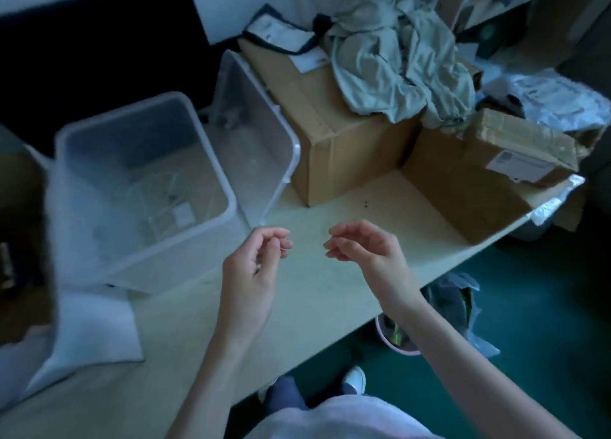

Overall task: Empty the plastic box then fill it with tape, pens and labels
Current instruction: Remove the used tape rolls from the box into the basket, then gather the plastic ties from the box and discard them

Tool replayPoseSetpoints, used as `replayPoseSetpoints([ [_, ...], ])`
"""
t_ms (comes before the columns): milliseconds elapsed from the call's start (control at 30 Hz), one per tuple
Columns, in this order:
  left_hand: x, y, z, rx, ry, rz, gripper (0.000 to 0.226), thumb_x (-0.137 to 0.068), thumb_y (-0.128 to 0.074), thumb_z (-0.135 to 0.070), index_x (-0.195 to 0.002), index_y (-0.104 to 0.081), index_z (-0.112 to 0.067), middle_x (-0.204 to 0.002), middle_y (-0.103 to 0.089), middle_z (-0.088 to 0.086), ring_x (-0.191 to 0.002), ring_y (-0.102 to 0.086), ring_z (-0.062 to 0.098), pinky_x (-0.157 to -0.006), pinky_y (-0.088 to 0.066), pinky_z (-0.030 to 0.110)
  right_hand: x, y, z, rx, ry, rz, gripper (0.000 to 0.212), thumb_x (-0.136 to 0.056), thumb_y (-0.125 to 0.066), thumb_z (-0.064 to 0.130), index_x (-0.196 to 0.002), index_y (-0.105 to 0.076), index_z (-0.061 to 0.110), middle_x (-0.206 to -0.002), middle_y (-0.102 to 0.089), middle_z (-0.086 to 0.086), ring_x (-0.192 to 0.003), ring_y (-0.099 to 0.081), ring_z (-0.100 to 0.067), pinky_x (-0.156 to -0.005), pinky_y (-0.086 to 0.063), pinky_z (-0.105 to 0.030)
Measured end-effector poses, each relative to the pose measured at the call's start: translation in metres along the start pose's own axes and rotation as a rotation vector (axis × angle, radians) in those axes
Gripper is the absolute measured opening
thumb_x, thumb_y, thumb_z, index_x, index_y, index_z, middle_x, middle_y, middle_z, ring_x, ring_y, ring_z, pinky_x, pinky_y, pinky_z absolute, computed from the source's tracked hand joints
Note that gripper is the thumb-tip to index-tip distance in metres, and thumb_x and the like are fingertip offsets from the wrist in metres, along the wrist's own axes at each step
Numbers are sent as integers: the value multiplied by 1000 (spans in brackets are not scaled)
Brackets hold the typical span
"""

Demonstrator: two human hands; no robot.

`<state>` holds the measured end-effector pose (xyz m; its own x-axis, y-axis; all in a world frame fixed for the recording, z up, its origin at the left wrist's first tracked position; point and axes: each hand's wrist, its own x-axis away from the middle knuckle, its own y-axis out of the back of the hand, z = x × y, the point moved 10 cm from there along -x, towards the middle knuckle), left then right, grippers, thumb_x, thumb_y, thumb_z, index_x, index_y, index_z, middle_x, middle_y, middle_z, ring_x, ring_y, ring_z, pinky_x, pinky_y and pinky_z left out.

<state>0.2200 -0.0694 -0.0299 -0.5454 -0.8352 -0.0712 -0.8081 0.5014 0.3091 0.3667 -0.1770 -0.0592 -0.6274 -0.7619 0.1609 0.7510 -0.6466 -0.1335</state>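
Two bare hands are held above a pale table (pixel 317 293), near its front edge. The left hand (pixel 253 266) and right hand (pixel 363 250) are loosely curled, grasping nothing. The clear box (pixel 99 227) stands to the left, its lid (pixel 264 147) propped behind it. Cardboard boxes (pixel 347 147) under crumpled cloth (pixel 396 58) crowd the far right.

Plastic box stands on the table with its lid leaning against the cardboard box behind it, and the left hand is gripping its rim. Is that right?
Not quite. The head view shows the left hand hanging free over the table, holding nothing, apart from the plastic box. The lid does lean against the cardboard box.
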Motion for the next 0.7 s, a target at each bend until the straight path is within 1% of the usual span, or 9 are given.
replayPoseSetpoints([
  [100, -2, 50, 3, 5, -13, -104, 24, -96, -49, -6, -91, -64, -24, -82, -70, -5, -81, -65, 8, -78, -50, 19, -9, -44, 9, 16, 31, 71, 19, -89, -53, -10, -87, -66, 5, -76, -69, -8, -69, -66, -14, -66, -51, -17],
  [200, -6, 101, 6, 3, -23, -181, 26, -96, -49, -5, -89, -63, -26, -83, -70, -6, -80, -65, 5, -76, -49, 16, -17, -92, 16, 35, 66, 117, 22, -89, -52, -11, -86, -66, 6, -72, -70, -3, -67, -66, -12, -65, -50, -16],
  [333, -10, 155, 12, -28, -32, -223, 26, -96, -49, -7, -90, -62, -29, -82, -69, -11, -81, -64, 2, -74, -46, 11, -26, -148, 20, 57, 101, 156, 24, -89, -51, -12, -86, -65, 8, -70, -71, 0, -68, -66, -12, -68, -52, -18],
  [400, -12, 181, 17, -45, -28, -230, 22, -97, -49, -10, -93, -63, -27, -83, -69, -13, -83, -64, -1, -75, -45, 10, -31, -176, 21, 57, 119, 172, 25, -89, -51, -12, -86, -65, 8, -71, -70, 0, -68, -66, -12, -68, -51, -17],
  [533, -21, 220, 24, -117, -43, -229, 18, -97, -48, -11, -100, -64, -19, -92, -68, -14, -89, -61, -7, -75, -44, 7, -43, -220, 26, 63, 166, 192, 23, -88, -51, -13, -87, -65, 6, -71, -69, -2, -68, -66, -10, -68, -50, -15],
  [600, -27, 237, 27, -144, -62, -235, 17, -97, -49, -12, -101, -64, -19, -94, -67, -14, -91, -60, -8, -74, -42, 4, -51, -239, 27, 88, 182, 213, 21, -88, -52, -12, -89, -65, 5, -74, -69, -5, -70, -65, -10, -70, -50, -16],
  [700, -35, 254, 36, -206, -59, -253, 17, -97, -49, -13, -104, -63, -21, -101, -64, -13, -95, -55, -10, -75, -38, 1, -68, -262, 27, 186, 187, 252, 19, -88, -55, -9, -91, -65, 7, -80, -69, -6, -74, -64, -13, -76, -51, -21],
])
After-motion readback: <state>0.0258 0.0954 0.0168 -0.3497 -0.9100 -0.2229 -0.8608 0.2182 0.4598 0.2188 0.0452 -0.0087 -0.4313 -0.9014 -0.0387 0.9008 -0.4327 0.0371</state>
